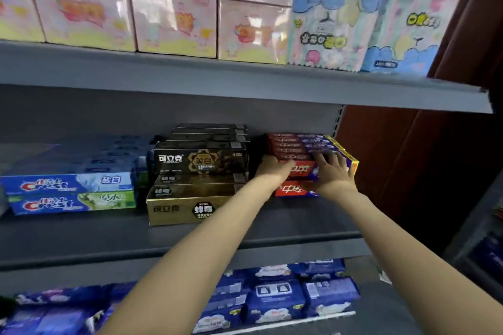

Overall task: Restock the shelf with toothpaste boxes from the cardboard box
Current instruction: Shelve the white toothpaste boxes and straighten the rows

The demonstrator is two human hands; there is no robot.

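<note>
Toothpaste boxes: red-and-purple stack (299, 149) on the middle shelf (190, 236), at 3 o'clock of the black-and-gold stack (201, 160).
Left hand (273, 168): I have it against the stack's left end; whether its fingers curl I cannot tell.
Right hand (333, 168): fingers spread flat, open, pressing the top front box (300, 170).
Step in hand: I judge this to be squaring the stack.
Method: I would press both ends evenly and push toward 12 o'clock, keeping faces flush.
Risk: uneven pressure may skew the upper boxes.
Hidden: cardboard box not in view; left fingertips masked; labels blurred.
</note>
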